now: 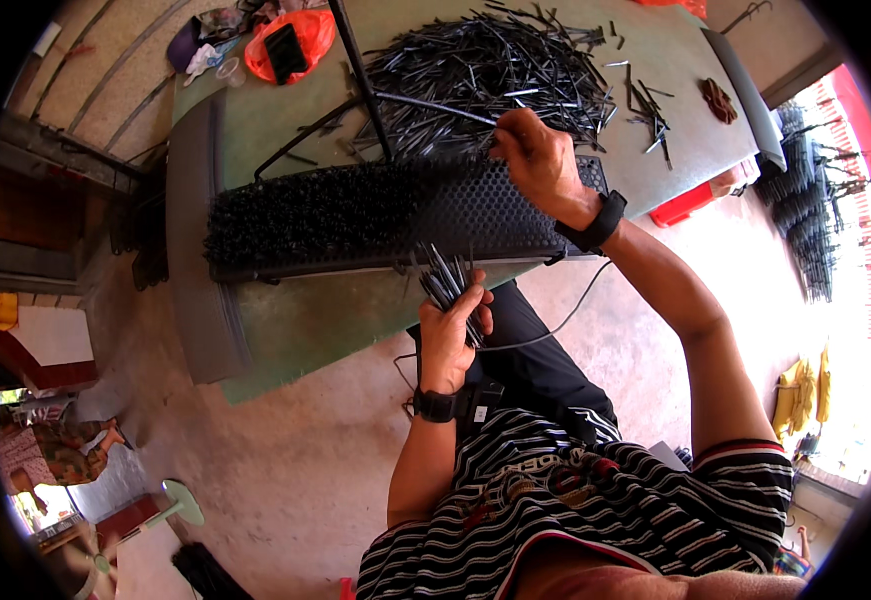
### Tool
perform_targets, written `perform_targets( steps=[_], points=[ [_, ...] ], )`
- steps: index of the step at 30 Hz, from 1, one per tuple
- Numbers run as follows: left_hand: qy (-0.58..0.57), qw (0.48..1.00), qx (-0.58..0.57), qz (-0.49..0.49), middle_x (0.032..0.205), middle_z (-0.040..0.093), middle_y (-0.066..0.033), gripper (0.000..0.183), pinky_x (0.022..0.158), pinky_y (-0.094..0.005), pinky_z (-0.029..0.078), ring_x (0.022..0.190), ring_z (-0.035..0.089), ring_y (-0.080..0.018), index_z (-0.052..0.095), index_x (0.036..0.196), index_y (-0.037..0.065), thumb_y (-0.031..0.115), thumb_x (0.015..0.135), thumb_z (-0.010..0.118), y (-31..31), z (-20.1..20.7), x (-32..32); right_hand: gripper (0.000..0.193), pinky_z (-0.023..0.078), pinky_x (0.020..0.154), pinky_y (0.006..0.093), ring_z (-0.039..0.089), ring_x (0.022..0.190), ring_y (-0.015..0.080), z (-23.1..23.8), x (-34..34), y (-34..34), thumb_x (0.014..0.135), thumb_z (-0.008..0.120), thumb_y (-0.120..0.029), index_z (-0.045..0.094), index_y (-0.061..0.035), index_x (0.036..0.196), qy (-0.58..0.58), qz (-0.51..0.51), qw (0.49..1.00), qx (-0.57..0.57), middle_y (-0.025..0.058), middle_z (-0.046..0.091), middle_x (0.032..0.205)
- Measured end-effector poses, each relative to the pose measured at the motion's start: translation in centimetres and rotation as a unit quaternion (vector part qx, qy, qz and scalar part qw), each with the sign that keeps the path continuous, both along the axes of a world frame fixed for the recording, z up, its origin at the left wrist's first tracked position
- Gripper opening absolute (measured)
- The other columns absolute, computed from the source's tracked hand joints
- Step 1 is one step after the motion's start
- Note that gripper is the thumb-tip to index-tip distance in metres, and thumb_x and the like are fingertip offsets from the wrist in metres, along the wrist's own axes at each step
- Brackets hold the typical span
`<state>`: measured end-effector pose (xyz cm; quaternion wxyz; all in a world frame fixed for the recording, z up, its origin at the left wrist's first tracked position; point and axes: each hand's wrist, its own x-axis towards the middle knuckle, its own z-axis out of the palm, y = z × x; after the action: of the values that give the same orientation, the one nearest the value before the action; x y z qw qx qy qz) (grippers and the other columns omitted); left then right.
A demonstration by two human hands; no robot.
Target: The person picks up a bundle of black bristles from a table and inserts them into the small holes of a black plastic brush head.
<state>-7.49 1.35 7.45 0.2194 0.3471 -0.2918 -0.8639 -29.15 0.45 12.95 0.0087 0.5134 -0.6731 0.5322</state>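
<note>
My left hand is closed round a bundle of thin black strips, their ends pointing up past the fingers. Just beyond it lies a long black board full of small holes. Dense black bristly pieces cover its left part, while the holes toward the right show bare. Above the right part of the board, my right hand has its fingers pinched together; whatever is between them, if anything, I cannot make out. A black metal rod frame rises behind the board, one bar ending near my right fingertips.
A large heap of black strips covers the far middle of the green table. A phone rests on a red plastic bag at the far left. A brown cord coil lies far right. A cable hangs near my legs.
</note>
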Motion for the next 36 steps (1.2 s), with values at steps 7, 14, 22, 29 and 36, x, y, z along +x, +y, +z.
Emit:
perform_targets(
  steps=[7,14,22,29,36],
  points=[
    [-0.019,0.999,0.041,0.028,0.073,0.061,-0.0099,0.021,0.042,-0.0284,0.044,0.05,0.056,-0.0166,0.059,0.1,-0.003,0.004,0.08,0.062,0.4,1.4,0.0,0.004,0.047,0.052,0.0325,0.063,0.059,0.0263,-0.6,-0.2,0.3,0.083,0.052,0.0,0.051,0.0011,0.087,0.008,0.007,0.999,0.034,0.0142,0.059,0.063],
    [-0.006,1.0,0.006,-0.005,0.072,0.06,-0.0095,0.022,0.043,-0.0271,0.043,0.051,0.055,-0.015,0.059,0.101,-0.003,0.004,0.08,0.063,0.2,1.1,0.5,0.007,0.047,0.053,0.0389,0.059,0.059,0.034,-1.5,-1.1,0.0,0.079,0.055,-0.006,0.056,0.0011,0.081,0.098,0.016,0.991,0.093,0.0165,0.059,0.065],
    [-0.037,0.997,-0.035,-0.05,0.073,0.062,-0.0087,0.022,0.043,-0.0249,0.043,0.051,0.055,-0.013,0.06,0.1,-0.002,0.006,0.08,0.064,-0.1,1.3,1.3,0.02,0.049,0.063,0.0341,0.063,0.069,0.0282,1.3,2.7,0.5,0.075,0.065,-0.022,0.068,-0.0024,0.08,-0.03,0.123,0.959,0.255,0.0169,0.064,0.071],
    [-0.052,0.992,-0.063,-0.1,0.074,0.062,-0.0073,0.02,0.044,-0.0241,0.042,0.051,0.055,-0.0118,0.062,0.098,0.0,0.008,0.08,0.064,-0.1,0.8,0.8,0.017,0.05,0.062,0.026,0.062,0.067,0.0124,0.2,5.0,1.5,0.077,0.065,-0.01,0.066,0.0029,0.087,-0.237,0.192,0.913,0.272,0.0089,0.066,0.072],
    [-0.063,0.993,-0.062,-0.074,0.074,0.062,-0.0078,0.019,0.043,-0.0243,0.042,0.051,0.054,-0.0117,0.062,0.098,0.0,0.009,0.081,0.064,0.0,-0.6,1.2,0.014,0.051,0.056,0.0246,0.066,0.064,0.0162,0.7,3.7,0.4,0.084,0.056,-0.003,0.054,0.0023,0.096,-0.219,0.04,0.975,0.026,0.0134,0.065,0.076]
  ],
)
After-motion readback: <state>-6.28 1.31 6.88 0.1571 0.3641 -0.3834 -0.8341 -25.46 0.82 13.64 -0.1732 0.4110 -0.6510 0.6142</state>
